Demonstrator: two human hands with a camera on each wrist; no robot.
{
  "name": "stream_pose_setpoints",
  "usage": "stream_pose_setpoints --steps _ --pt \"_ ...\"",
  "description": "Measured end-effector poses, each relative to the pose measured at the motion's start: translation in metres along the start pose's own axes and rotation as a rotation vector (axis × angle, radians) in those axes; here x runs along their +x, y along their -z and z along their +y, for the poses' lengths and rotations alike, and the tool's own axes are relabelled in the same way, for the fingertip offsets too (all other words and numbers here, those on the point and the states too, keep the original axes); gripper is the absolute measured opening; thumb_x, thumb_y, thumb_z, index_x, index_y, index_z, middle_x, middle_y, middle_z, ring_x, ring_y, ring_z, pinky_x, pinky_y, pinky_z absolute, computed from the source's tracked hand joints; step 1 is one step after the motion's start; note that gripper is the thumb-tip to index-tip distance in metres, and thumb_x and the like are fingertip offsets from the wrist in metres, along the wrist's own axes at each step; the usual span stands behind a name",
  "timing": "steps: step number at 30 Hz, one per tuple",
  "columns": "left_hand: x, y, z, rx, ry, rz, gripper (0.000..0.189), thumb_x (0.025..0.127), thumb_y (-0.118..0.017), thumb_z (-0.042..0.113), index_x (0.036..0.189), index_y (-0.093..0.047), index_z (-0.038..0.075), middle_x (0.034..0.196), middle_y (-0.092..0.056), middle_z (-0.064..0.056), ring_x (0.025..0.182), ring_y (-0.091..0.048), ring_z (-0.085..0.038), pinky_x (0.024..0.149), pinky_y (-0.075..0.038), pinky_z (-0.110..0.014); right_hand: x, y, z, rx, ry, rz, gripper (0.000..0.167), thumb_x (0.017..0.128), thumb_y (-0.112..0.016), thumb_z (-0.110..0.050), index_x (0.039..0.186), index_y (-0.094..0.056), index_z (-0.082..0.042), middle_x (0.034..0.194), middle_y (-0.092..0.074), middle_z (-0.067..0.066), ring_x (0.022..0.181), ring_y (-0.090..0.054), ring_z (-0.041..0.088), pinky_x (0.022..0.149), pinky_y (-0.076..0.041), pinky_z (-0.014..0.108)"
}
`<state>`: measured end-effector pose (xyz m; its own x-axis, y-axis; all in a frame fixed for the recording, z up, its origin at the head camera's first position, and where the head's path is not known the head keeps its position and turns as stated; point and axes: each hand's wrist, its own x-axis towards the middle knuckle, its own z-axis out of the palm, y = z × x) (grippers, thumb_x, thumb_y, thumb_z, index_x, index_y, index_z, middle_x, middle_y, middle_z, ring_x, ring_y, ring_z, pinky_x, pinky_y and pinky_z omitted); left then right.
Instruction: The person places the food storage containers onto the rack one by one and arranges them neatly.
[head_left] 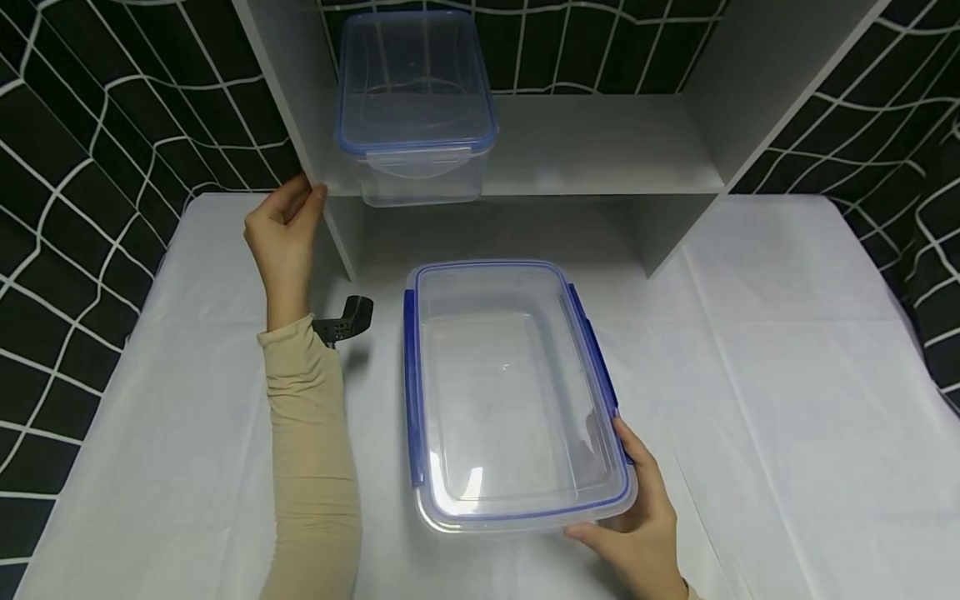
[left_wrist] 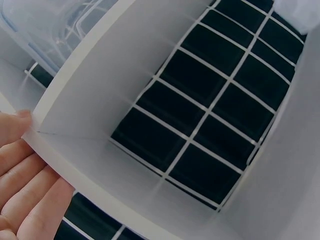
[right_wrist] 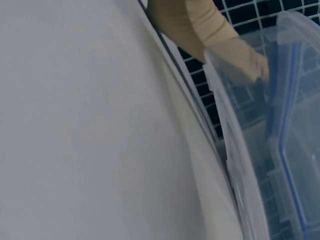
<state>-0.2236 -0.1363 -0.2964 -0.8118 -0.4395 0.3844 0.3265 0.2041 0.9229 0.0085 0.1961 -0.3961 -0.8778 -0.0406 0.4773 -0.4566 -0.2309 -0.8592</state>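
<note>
A large clear food container (head_left: 495,383) with a blue-edged lid and blue side clips is in the middle of the head view, in front of the shelf unit. My right hand (head_left: 643,529) grips its near right corner, thumb at the front and fingers along the right side. With my left hand (head_left: 288,237) I hold the front edge of the white shelf unit's (head_left: 592,150) left side panel. The left wrist view shows the fingers (left_wrist: 37,200) against that panel. In the right wrist view the clear container (right_wrist: 245,165) appears at the right; my right fingers are out of sight there.
A smaller, deeper clear container (head_left: 412,83) with a blue-rimmed lid stands on the shelf board at the left, its front slightly past the edge. White cloth (head_left: 787,375) covers the table. Black walls with white netting (head_left: 67,250) enclose the sides.
</note>
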Motion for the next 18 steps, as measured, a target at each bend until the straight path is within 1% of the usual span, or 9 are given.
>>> stream_pose_setpoints --steps 3,6,8,10,12,14,16,18 --pt "0.000 0.000 0.000 -0.012 0.025 0.004 0.027 0.087 -0.068 0.010 0.110 -0.068 -0.004 0.109 -0.066 -0.018 0.098 -0.066 -0.013 0.084 -0.053 -0.022 -0.004 -0.003 -0.003 0.021 -0.001 0.064 0.098 0.059 -0.075 0.023 0.142 -0.024 0.012 0.145 -0.034 0.016 0.129 -0.040 0.021 0.101 -0.042 0.027" --pt "0.001 -0.001 0.001 -0.012 0.028 0.002 0.027 0.087 -0.068 0.010 0.110 -0.068 -0.004 0.108 -0.067 -0.018 0.097 -0.066 -0.012 0.084 -0.053 -0.022 -0.009 -0.007 -0.006 0.044 -0.010 0.141 0.094 0.061 -0.074 0.023 0.141 -0.028 0.010 0.143 -0.037 0.015 0.126 -0.045 0.021 0.098 -0.044 0.030" --pt "0.002 -0.001 0.001 -0.018 0.033 0.003 0.027 0.087 -0.069 0.010 0.110 -0.068 -0.003 0.108 -0.067 -0.017 0.097 -0.066 -0.012 0.084 -0.053 -0.022 -0.010 -0.007 -0.008 0.063 -0.006 0.164 0.091 0.062 -0.074 0.023 0.141 -0.029 0.010 0.142 -0.038 0.015 0.124 -0.047 0.021 0.096 -0.045 0.031" --pt "0.002 -0.001 0.001 -0.016 0.021 0.002 0.027 0.087 -0.068 0.010 0.110 -0.068 -0.004 0.108 -0.067 -0.017 0.097 -0.066 -0.013 0.084 -0.053 -0.022 -0.010 -0.005 -0.008 0.056 0.022 0.147 0.090 0.064 -0.075 0.021 0.140 -0.030 0.011 0.140 -0.040 0.016 0.122 -0.048 0.021 0.096 -0.046 0.029" --pt "0.001 -0.001 0.001 -0.016 0.016 0.002 0.027 0.087 -0.068 0.010 0.110 -0.067 -0.005 0.108 -0.067 -0.017 0.097 -0.066 -0.012 0.085 -0.053 -0.022 -0.009 -0.001 -0.006 0.036 0.060 0.096 0.089 0.065 -0.076 0.019 0.140 -0.028 0.013 0.140 -0.040 0.017 0.123 -0.047 0.022 0.099 -0.044 0.026" --pt "0.000 -0.001 0.001 -0.014 0.007 0.001 0.028 0.088 -0.068 0.010 0.111 -0.067 -0.005 0.108 -0.067 -0.018 0.097 -0.066 -0.013 0.084 -0.053 -0.022 -0.009 0.005 -0.006 0.020 0.076 0.054 0.090 0.065 -0.077 0.016 0.140 -0.026 0.014 0.140 -0.040 0.016 0.123 -0.046 0.021 0.100 -0.043 0.025" --pt "-0.001 -0.001 0.001 -0.008 0.004 0.001 0.028 0.088 -0.068 0.011 0.110 -0.067 -0.005 0.108 -0.067 -0.018 0.096 -0.066 -0.012 0.083 -0.053 -0.022 -0.010 0.012 -0.006 0.036 0.068 0.032 0.091 0.064 -0.076 0.018 0.140 -0.026 0.013 0.140 -0.040 0.015 0.124 -0.045 0.021 0.100 -0.043 0.024" --pt "-0.001 -0.001 0.001 0.002 0.000 0.001 0.027 0.088 -0.068 0.011 0.110 -0.068 -0.004 0.107 -0.067 -0.017 0.095 -0.067 -0.012 0.082 -0.054 -0.021 -0.010 0.020 -0.007 0.065 0.055 0.036 0.090 0.065 -0.075 0.020 0.140 -0.027 0.013 0.141 -0.040 0.015 0.124 -0.045 0.021 0.100 -0.044 0.025"
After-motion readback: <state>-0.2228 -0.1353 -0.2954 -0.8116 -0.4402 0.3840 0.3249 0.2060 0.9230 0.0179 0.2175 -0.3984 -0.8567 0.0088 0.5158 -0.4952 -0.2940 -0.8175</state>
